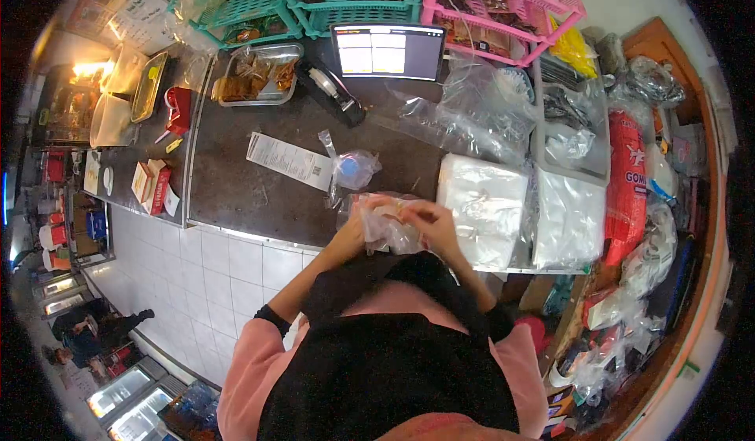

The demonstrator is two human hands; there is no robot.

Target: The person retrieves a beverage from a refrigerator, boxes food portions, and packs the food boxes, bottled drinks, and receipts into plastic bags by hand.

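Note:
Close to my body, at the counter's front edge, my left hand (pixel 356 232) is closed round one side of a clear plastic bag (pixel 401 236). My right hand (pixel 434 225) pinches the bag's upper part from the other side. What lies inside the bag is too small to make out. Just beyond my hands is a small knotted clear bag (pixel 355 170) with something bluish in it. A long printed paper slip (pixel 289 162) lies to its left. To the right of my right hand rests a stack of clear plastic bags (pixel 483 209).
A lit tablet screen (pixel 387 51) stands at the back beside a tape dispenser (pixel 330 91) and a food tray (pixel 258 75). Green baskets (pixel 354 8) and a pink basket (pixel 503 8) rise behind. A person (pixel 90 332) is at the far lower left.

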